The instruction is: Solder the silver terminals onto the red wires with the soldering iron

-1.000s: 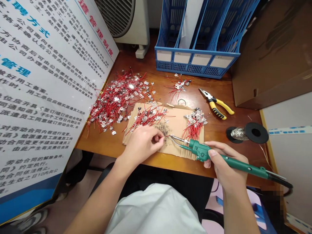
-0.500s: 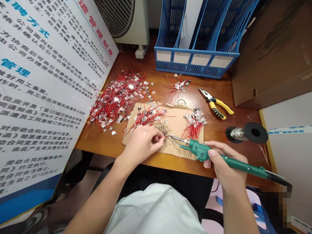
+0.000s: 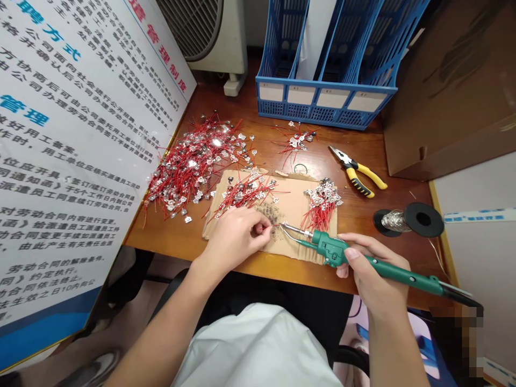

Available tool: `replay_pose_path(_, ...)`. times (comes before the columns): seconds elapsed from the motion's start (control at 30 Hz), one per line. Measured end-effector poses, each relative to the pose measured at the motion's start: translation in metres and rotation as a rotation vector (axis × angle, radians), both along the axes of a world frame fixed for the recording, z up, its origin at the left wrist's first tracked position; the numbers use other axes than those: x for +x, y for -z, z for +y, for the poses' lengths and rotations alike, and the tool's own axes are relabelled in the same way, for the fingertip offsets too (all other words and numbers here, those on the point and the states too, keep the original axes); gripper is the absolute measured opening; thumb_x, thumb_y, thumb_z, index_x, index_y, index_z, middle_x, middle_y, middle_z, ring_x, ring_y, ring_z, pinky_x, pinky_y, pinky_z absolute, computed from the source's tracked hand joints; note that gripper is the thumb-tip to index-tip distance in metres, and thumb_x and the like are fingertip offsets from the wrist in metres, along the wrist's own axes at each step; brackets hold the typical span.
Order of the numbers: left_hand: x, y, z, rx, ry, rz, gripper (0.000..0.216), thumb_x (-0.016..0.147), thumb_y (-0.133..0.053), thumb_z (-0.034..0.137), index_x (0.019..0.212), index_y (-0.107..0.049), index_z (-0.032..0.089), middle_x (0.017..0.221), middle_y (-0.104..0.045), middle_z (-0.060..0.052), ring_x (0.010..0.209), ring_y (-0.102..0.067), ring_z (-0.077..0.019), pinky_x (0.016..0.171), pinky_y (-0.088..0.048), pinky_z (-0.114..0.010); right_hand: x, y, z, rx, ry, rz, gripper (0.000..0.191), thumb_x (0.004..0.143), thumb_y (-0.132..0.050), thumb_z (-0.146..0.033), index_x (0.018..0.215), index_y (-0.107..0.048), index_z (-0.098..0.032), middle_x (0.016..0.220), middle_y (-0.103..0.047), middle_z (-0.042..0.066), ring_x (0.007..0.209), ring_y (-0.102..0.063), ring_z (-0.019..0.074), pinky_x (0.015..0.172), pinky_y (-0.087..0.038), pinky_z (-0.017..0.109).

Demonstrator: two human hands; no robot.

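Observation:
My right hand is wrapped round a green soldering iron with a solder feed tube beside its barrel. The iron's tip points left and meets a tiny metal piece over a scorched patch of the cardboard. My left hand pinches a thin red wire close to that tip; the fingers hide most of it. Behind my left hand, red wires with small metal tabs lie loose on the cardboard. A neater bundle of such wires rests on its right side.
A large heap of red wires covers the table's left, with a smaller cluster at the back. Yellow-black pliers and a solder spool lie right. A blue file rack, a carton and a printed board border the table.
Both hands, the wire and the soldering iron keep nearly the same position. A shoe-like shape on the floor at the lower left has shifted to the right.

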State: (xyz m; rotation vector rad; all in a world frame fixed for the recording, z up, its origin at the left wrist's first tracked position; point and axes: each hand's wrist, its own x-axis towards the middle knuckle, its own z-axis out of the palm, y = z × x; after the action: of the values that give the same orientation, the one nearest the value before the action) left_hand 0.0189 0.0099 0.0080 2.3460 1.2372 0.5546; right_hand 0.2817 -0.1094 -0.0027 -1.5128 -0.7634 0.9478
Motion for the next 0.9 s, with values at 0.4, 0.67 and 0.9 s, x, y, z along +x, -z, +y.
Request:
replay_pose_path(0.4,0.0,-0.001,0.0,0.005,-0.014,0.017,0.012,0.092,-0.082,0.012,0.086,-0.081,0.022,0.077,-0.077,0.003,0.07,-0.068,-0.017,0.078,-0.048,-0.033,0.018,0.019,0.002,0.168,0.011,0.108,0.016,0.09,-0.095,-0.033,0.102,-0.095,-0.023,0.069,-0.08,0.004,0.04,-0.067,0.0167,0.04,-0.053,0.024)
replay_pose_path(0.67,-0.001,0.001,-0.002,0.007,-0.019,0.014,0.012,0.092,-0.081,0.012,0.087,-0.082,0.022,0.076,-0.077,0.002,0.069,-0.067,-0.0174,0.078,-0.049,-0.033,0.021,0.024,0.006,0.234,-0.002,0.169,0.015,0.091,-0.093,-0.033,0.103,-0.096,-0.023,0.075,-0.083,0.007,0.04,-0.068,0.0169,0.037,-0.052,0.024)
replay_pose_path(0.9,0.0,0.001,-0.002,0.021,-0.019,0.007,0.011,0.092,-0.081,0.012,0.087,-0.082,0.022,0.076,-0.077,0.003,0.068,-0.067,-0.0167,0.077,-0.05,-0.032,0.022,0.02,0.006,0.248,0.009,0.235,0.018,0.092,-0.091,-0.037,0.102,-0.095,-0.023,0.08,-0.085,0.008,0.041,-0.067,0.0173,0.037,-0.054,0.026)
